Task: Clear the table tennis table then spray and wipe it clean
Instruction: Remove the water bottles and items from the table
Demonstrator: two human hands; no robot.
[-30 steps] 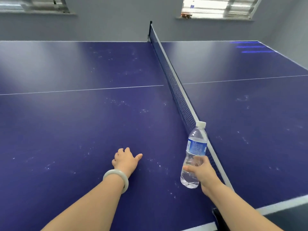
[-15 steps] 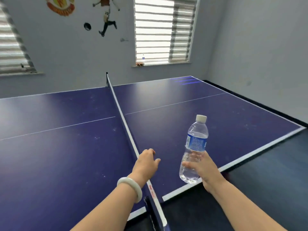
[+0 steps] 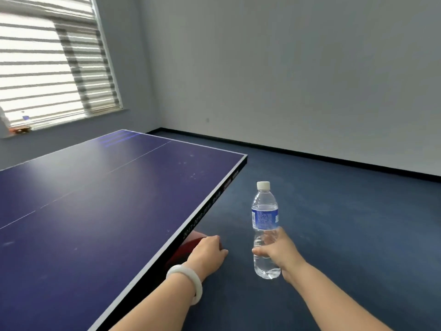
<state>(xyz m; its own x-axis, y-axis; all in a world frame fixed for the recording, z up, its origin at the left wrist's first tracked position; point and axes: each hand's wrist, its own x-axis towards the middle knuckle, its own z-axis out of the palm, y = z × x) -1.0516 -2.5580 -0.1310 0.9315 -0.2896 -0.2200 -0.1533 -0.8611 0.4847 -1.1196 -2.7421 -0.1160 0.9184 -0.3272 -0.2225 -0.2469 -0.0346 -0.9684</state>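
The blue table tennis table (image 3: 100,211) fills the left side, its top bare in this view. My right hand (image 3: 280,253) grips a clear water bottle (image 3: 265,218) with a blue label and white cap, upright over the floor just right of the table's side edge. My left hand (image 3: 206,255), a white bangle on its wrist, hangs with fingers loosely curled just past that edge. Beneath it a red object (image 3: 191,242) shows, mostly hidden under the table. I cannot tell whether the hand touches it.
Dark blue floor (image 3: 334,211) stretches right of the table to a grey wall. A window with striped blinds (image 3: 47,68) sits at the back left, with small items on its sill (image 3: 20,129).
The view has swung right, from the net to the table's side edge and floor. Both hands moved off the table, and the bottle went with my right hand.
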